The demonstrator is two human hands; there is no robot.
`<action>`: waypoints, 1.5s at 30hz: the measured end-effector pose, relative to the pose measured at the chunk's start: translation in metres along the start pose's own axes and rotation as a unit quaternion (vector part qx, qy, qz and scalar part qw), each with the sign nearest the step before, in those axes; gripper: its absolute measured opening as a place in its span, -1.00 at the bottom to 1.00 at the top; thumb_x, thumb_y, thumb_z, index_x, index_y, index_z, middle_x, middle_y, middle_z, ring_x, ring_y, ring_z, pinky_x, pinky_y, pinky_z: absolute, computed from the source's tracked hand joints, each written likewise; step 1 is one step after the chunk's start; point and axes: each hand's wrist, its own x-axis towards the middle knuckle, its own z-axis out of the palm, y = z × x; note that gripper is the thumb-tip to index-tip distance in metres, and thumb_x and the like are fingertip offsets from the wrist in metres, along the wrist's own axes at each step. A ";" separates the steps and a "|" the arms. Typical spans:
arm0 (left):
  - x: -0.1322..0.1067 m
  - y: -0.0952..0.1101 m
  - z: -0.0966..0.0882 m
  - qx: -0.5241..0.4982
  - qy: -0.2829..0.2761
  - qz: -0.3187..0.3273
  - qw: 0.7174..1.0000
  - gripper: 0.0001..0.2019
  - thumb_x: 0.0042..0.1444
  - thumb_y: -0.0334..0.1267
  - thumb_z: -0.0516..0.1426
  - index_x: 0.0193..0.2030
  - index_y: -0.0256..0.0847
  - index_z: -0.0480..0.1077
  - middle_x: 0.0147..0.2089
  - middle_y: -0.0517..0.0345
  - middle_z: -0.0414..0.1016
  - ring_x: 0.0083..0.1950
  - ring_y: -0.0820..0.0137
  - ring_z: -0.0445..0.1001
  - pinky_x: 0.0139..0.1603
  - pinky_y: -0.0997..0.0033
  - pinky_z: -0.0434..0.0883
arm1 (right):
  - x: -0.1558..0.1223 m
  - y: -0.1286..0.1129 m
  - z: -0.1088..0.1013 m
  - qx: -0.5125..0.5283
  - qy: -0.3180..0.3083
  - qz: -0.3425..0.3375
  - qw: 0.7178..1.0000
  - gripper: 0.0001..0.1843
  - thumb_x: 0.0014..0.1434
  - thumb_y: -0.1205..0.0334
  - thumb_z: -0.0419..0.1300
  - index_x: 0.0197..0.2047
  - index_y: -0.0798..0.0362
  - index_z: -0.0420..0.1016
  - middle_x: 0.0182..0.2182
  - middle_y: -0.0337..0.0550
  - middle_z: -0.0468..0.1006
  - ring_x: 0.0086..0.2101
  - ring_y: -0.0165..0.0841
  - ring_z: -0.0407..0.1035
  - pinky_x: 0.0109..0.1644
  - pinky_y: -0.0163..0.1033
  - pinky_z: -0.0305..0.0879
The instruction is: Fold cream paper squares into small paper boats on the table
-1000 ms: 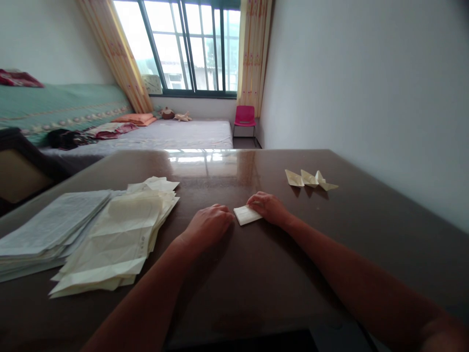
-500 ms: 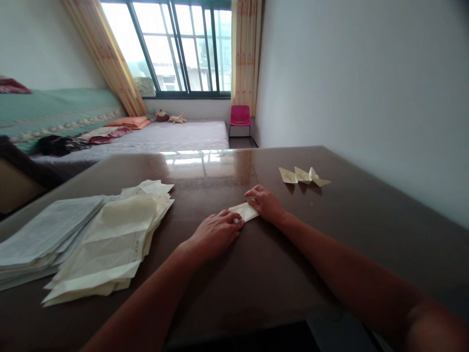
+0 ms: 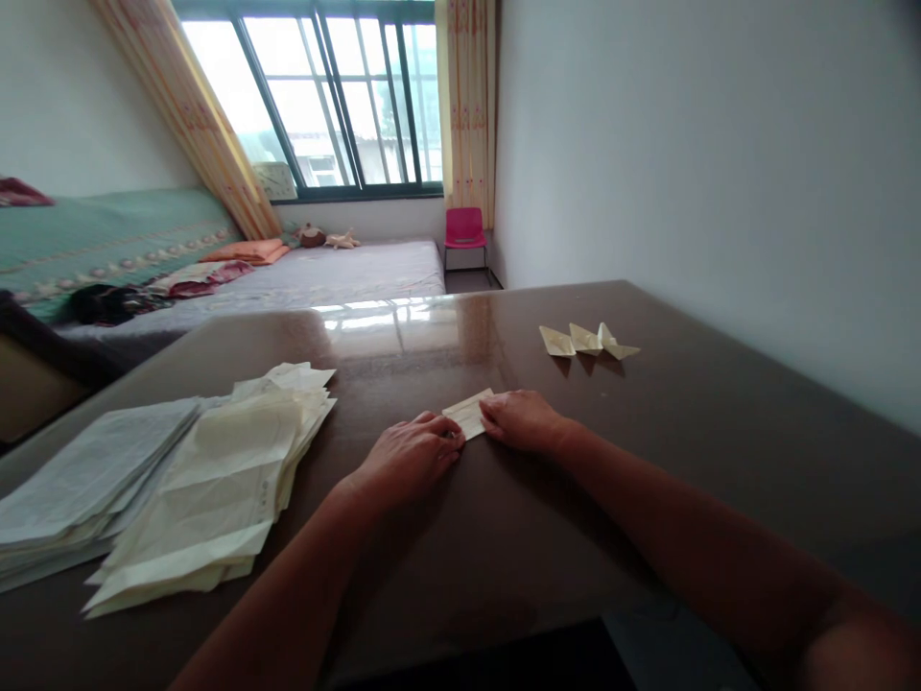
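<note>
A small folded piece of cream paper (image 3: 467, 413) lies flat on the dark brown table (image 3: 576, 537). My left hand (image 3: 407, 456) presses its near left corner with curled fingertips. My right hand (image 3: 522, 420) lies over its right end, fingers flat on the paper. Only the paper's far left part shows between the two hands. Farther right on the table sit three finished folded paper shapes (image 3: 586, 341) in a row.
A spread stack of cream and printed paper sheets (image 3: 179, 470) covers the table's left side. A white wall runs along the table's right edge. Beyond the table are a bed (image 3: 323, 274), a pink chair (image 3: 462, 228) and a window.
Both hands shifted on the folded paper: my right hand slid nearer and now covers more of it, my left hand stays at its left corner. The camera view drifted to the right.
</note>
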 end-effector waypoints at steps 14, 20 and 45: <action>0.005 -0.014 0.006 -0.025 0.035 -0.088 0.995 -0.74 0.23 -0.08 -0.01 -0.27 -0.04 0.47 -0.19 0.24 0.49 -0.14 0.35 0.42 -0.26 0.43 0.28 | 0.014 0.035 0.020 0.230 0.144 0.040 0.962 -0.31 0.04 0.01 0.25 0.18 0.11 0.22 -0.06 -0.02 0.45 -0.29 -0.35 0.38 -0.19 -0.27 0.27; 0.005 -0.027 0.009 -0.031 0.074 -0.174 0.982 -0.86 0.14 -0.13 0.08 -0.25 -0.08 0.42 -0.18 0.21 0.44 -0.17 0.34 0.41 -0.24 0.40 0.32 | 0.022 0.048 0.024 0.429 0.087 -0.025 0.899 -0.72 0.07 0.20 0.18 -0.15 0.11 0.50 -0.41 -0.25 0.45 -0.50 -0.50 0.23 -0.40 -0.36 0.18; 0.016 -0.025 0.034 -0.239 0.155 -0.165 0.944 -0.76 0.02 -0.37 0.08 -0.21 -0.19 0.53 0.01 0.07 0.31 -0.38 0.56 0.43 -0.16 0.41 0.50 | 0.003 0.045 -0.002 0.224 0.128 -0.175 0.950 -0.52 -0.09 0.51 0.11 -0.07 -0.02 0.46 0.02 -0.10 0.39 0.06 -0.23 0.18 0.12 -0.06 0.10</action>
